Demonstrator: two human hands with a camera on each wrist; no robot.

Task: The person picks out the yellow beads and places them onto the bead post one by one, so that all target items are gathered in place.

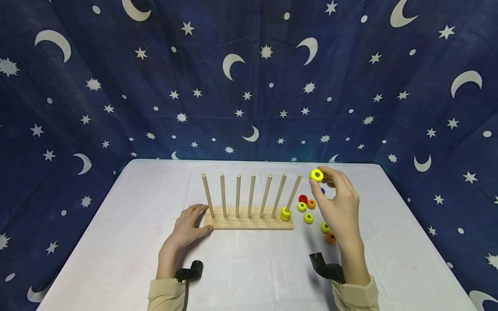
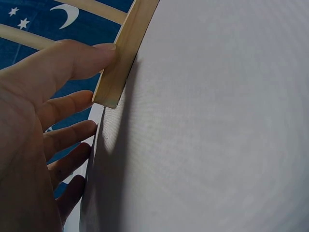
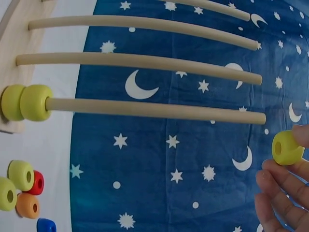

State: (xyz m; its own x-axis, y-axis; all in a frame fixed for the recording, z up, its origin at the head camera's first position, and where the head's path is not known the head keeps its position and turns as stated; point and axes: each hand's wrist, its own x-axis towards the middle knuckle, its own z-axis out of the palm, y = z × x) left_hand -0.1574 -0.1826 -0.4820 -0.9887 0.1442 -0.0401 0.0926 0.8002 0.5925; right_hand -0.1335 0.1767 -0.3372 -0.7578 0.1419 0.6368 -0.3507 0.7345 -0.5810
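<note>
A wooden peg board [image 1: 249,223] with several upright pegs stands on the table. Two yellow beads [image 1: 285,214] are stacked at the bottom of its rightmost peg. My left hand [image 1: 188,226] holds the board's left end, thumb at the front edge and index finger at the back corner. In the left wrist view the thumb [image 2: 94,59] lies against the wood while the other fingers spread past the end. My right hand [image 1: 340,201] pinches a yellow bead [image 3: 286,149] between thumb and fingers. It is raised just right of the rightmost peg's tip [image 3: 260,118], apart from it.
Loose beads lie right of the board: red [image 1: 302,198], orange [image 1: 311,204], yellow [image 1: 308,218], blue [image 3: 46,225] and others, some partly behind the right hand. A white cloth [image 1: 249,272] covers the table. A dark blue curtain [image 1: 249,77] with moons and stars hangs behind.
</note>
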